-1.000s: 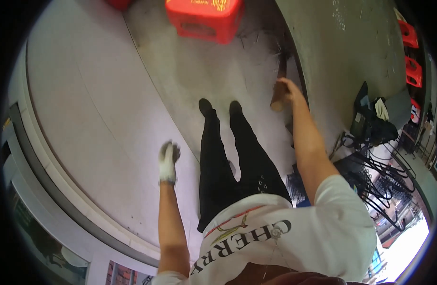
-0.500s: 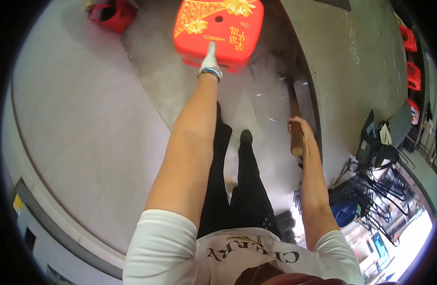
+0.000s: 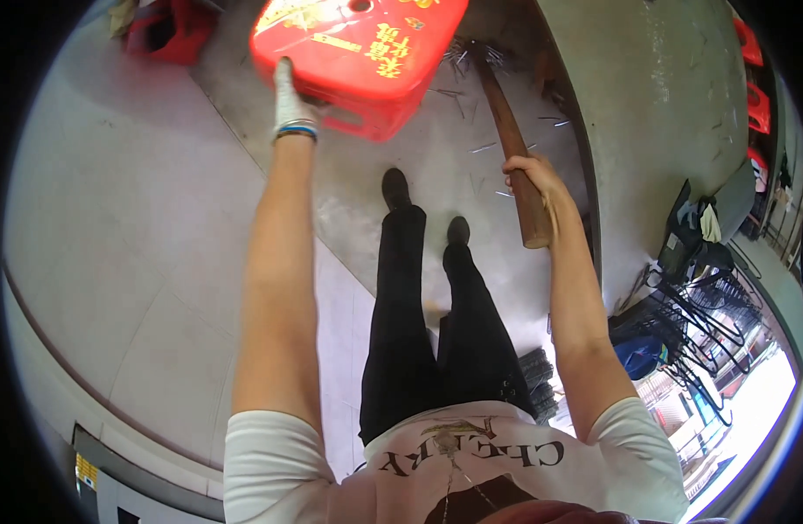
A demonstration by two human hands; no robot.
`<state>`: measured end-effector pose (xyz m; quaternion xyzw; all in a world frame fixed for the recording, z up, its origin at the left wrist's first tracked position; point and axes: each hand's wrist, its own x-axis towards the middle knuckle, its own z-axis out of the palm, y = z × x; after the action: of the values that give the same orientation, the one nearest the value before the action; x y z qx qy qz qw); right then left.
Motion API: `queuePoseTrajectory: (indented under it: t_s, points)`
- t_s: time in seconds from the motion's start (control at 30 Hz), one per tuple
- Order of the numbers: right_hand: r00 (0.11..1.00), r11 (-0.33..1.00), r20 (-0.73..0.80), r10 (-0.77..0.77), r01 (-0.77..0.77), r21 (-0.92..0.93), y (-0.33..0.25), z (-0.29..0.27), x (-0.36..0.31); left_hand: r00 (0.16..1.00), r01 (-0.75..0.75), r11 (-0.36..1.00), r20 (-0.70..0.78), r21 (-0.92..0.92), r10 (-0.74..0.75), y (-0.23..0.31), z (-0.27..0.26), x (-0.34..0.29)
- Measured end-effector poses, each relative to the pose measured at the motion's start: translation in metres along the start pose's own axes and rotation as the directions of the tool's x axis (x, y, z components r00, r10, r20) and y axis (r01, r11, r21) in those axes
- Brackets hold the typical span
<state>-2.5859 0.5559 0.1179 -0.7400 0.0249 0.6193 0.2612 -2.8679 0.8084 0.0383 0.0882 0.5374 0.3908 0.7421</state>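
At the top, a red plastic stool [image 3: 358,79] with yellow flower patterns is held by its near edge in my left hand [image 3: 293,98]. That hand wears a pale glove, its thumb on the stool's top and its fingers hidden under the edge. My right hand [image 3: 534,179], bare, is wrapped round a thick brown wooden handle [image 3: 509,131]. The handle slants away from me toward a heap of thin metal pieces [image 3: 473,54]. What sits at its far end cannot be made out.
Loose metal pieces [image 3: 483,148] are scattered on the floor right of my feet. Another red object [image 3: 170,33] is at the upper left. More red stools [image 3: 757,106] line the far right, with black hangers [image 3: 694,310] nearer me. A dark edge [image 3: 585,166] runs along the right.
The stool and my left hand have moved left. My right hand and the wooden handle have also shifted left and slightly farther away. More of the scattered metal pieces shows.
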Motion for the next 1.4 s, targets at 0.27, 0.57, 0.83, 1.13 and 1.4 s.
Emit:
queuePoseTrajectory:
  t_s: [0.27, 0.57, 0.83, 1.13, 1.4]
  points:
    - [0.994, 0.984, 0.106, -0.01, 0.029, -0.176, 0.019, 0.024, 0.016, 0.991, -0.07, 0.992, -0.12, -0.1, 0.058, 0.07, -0.028, -0.019]
    - [0.994, 0.895, 0.083, -0.075, 0.104, -0.433, 0.031, 0.008, 0.032, 0.999, -0.034, 0.997, -0.043, -0.067, 0.032, 0.031, -0.056, -0.07]
    - [0.992, 0.774, 0.084, -0.095, 0.127, -0.62, -0.075, -0.008, 0.085, 0.99, 0.047, 0.989, -0.125, -0.142, -0.065, 0.039, -0.08, -0.095]
    - [0.97, 0.941, 0.201, 0.136, -0.063, -0.332, -0.198, 0.054, 0.049, 0.929, 0.072, 0.958, -0.33, -0.277, -0.165, 0.009, -0.075, -0.132]
    - [0.857, 0.956, 0.433, 0.279, -0.293, -0.036, -0.197, 0.055, 0.069, 0.905, 0.105, 0.972, -0.385, -0.208, -0.18, -0.024, -0.08, -0.119]
